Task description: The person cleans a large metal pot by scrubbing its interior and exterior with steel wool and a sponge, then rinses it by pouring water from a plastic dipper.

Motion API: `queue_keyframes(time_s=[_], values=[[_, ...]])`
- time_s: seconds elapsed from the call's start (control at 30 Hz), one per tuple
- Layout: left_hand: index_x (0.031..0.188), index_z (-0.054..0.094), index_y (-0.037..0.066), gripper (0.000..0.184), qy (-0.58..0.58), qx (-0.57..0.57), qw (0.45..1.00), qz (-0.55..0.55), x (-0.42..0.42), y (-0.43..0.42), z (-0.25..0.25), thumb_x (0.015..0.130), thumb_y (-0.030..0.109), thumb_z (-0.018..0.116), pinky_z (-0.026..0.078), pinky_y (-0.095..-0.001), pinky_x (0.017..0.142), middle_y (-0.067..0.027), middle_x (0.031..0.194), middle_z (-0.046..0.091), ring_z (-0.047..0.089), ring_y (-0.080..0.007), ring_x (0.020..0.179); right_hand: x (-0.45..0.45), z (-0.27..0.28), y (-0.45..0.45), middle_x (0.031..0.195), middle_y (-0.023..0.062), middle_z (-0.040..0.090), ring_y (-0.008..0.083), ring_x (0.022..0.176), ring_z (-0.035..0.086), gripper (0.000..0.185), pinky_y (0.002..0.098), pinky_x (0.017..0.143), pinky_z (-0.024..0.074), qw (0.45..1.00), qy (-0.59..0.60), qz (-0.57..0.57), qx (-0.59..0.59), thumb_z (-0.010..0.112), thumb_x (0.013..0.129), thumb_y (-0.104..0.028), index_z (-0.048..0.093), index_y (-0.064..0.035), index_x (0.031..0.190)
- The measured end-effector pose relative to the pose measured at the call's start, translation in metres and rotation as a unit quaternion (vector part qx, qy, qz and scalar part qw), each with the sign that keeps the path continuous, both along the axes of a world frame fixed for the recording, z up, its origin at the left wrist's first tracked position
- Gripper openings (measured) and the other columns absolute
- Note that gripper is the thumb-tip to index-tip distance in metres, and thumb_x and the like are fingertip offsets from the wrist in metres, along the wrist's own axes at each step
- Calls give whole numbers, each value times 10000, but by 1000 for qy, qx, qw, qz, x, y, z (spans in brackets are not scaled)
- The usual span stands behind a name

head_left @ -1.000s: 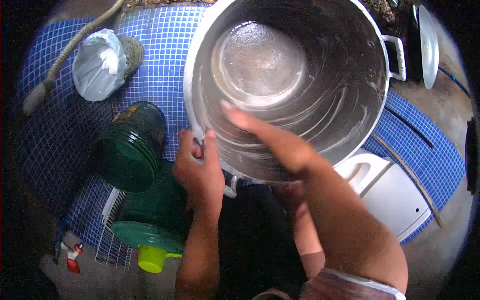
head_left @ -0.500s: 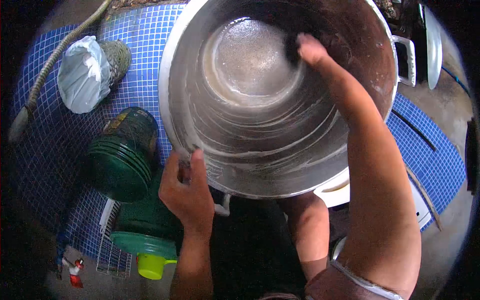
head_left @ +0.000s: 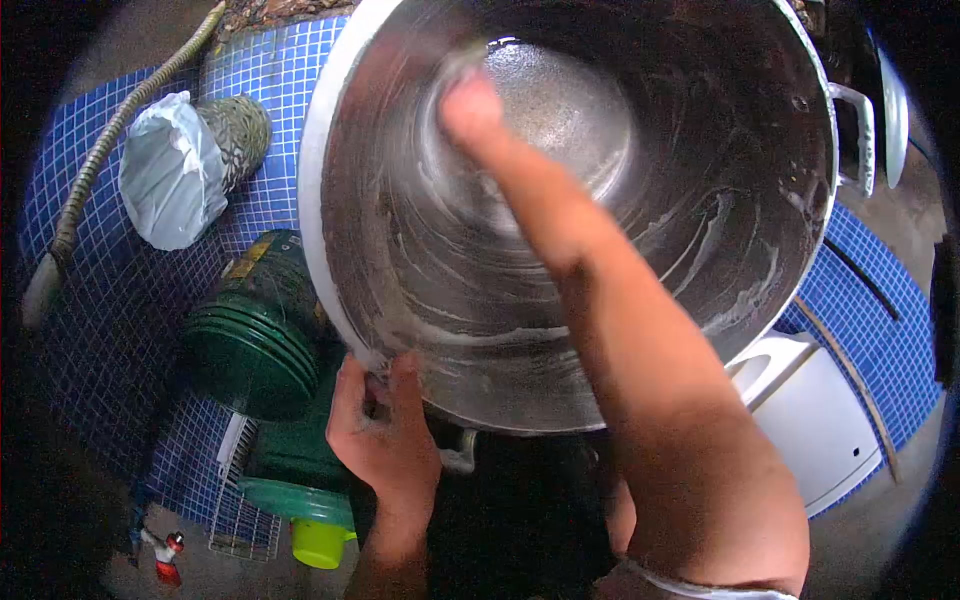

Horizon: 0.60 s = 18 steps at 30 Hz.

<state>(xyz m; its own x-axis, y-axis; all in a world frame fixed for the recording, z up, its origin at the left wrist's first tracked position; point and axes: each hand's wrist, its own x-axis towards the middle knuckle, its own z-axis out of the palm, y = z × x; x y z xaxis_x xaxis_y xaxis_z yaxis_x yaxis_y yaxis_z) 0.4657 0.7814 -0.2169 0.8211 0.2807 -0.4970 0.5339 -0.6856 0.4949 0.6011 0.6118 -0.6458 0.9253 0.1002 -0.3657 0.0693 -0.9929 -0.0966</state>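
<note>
A large metal pot (head_left: 560, 385) is tipped with its mouth toward me, and whitish suds streak its inner wall. My left hand (head_left: 385, 435) is closed on the lower left of the rim, thumb and fingers on either side of it. Deep inside, my right hand (head_left: 472, 108) is against the left part of the wall near the pot's bottom. Motion smears its fingers, so anything in them cannot be made out. One pot handle (head_left: 852, 140) juts out at the right; another handle (head_left: 460, 452) shows below the rim.
At left stand a bin with a pale bag (head_left: 172, 175), stacked dark green buckets (head_left: 250, 350) and a ribbed hose (head_left: 110, 135). Lower down are a lime-green scoop (head_left: 318, 543) and a wire rack (head_left: 243, 520). A white plastic piece (head_left: 815, 425) lies at right on blue tiles.
My right hand has swept from the right side of the pot's inside to the left. The pot looks slightly lower and turned in view. My left hand keeps its hold on the rim.
</note>
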Motion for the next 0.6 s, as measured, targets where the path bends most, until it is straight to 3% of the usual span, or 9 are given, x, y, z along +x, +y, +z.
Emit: queue_keyframes(time_s=[0.07,0.2,0.23,0.33,0.37,0.4,0.47,0.53,0.6], values=[[1109,715,-33,235,-27,-24,999,6,1,0,-1,978,155,763,496,-316,697,-64,897,731,584,-113,761,40,11,-84,1015,81,795,231,919,755,228,435,682,590,989,41,31,-140,607,912,-168,816,-119,987],[1114,713,-63,217,36,-11,999,16,2,3,5,947,63,769,468,-320,653,-106,890,701,559,-150,718,-80,-4,-236,1054,197,778,325,988,758,257,481,826,613,977,135,-125,-103,584,963,-171,804,-51,1019],[1100,710,-65,212,9,-18,1000,15,0,4,1,945,65,773,457,-315,642,-100,876,690,544,-144,710,-139,-45,-258,1116,197,773,340,1009,754,287,468,896,603,976,195,-53,-77,592,974,-210,794,-28,1065],[1113,711,-61,233,-31,-39,999,20,-6,4,-3,960,104,772,473,-315,672,-79,885,706,561,-136,741,-197,-29,-146,1616,195,486,374,1489,464,748,485,1232,396,851,476,203,83,677,947,-591,616,-48,1458],[1140,714,-55,260,-39,-51,998,25,-8,5,-5,977,141,766,499,-319,713,-65,908,733,593,-134,780,-219,-44,-105,1706,191,336,348,1577,325,689,494,1309,270,871,447,29,200,604,1015,-533,556,-70,1523],[1140,714,-55,260,-37,-49,998,26,-5,3,-3,977,141,766,499,-319,713,-65,908,733,593,-134,780,-189,21,-60,1581,250,499,374,1467,494,481,496,1223,408,891,319,-45,322,564,1048,-321,631,-44,1435],[1152,710,-61,262,-22,-16,1000,-12,1,0,4,981,132,760,512,-313,734,-78,954,748,618,-138,818,-109,57,-27,1384,269,646,400,1286,638,365,496,1072,525,894,389,7,222,543,995,-124,679,-14,1316],[1156,708,-63,263,7,-25,1000,7,-1,1,3,983,129,756,512,-307,742,-81,970,748,618,-136,824,-78,37,-40,1225,249,712,431,1098,706,324,514,938,571,927,209,-204,237,582,921,-106,691,-18,1213],[1160,705,-66,264,28,-37,999,25,2,4,3,985,126,753,513,-302,750,-85,986,748,618,-135,830,-101,22,-68,1228,251,710,432,1096,707,328,515,944,571,945,156,-173,228,601,918,-123,698,-42,1221]])
